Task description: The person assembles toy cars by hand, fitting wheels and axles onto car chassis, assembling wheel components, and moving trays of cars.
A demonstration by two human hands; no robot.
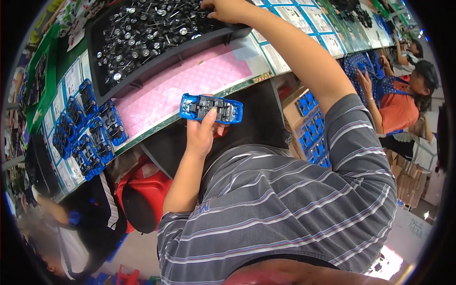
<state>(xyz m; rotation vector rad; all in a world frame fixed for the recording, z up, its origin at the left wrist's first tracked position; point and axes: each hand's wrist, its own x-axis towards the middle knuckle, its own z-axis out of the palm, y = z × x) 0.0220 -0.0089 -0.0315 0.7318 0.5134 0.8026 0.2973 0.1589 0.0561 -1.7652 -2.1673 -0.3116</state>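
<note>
In my left hand (203,133) rests a blue toy car body (211,109), underside up, with its black and grey inner parts showing. My thumb presses on its middle and the fingers wrap beneath it. My right hand (227,10) reaches over the far right end of a black tray (156,69) full of small black toy wheels (147,33) with silvery hubs and thin metal axles. Its fingers are curled down among the wheels; what they pinch, if anything, is too small to make out.
Pink bubble wrap (185,73) covers the table in front of the tray. Several blue car bodies (88,128) stand at the left. A carton (297,116) of blue cars is at my right. A red stool (145,190) stands at lower left. Other people work on both sides.
</note>
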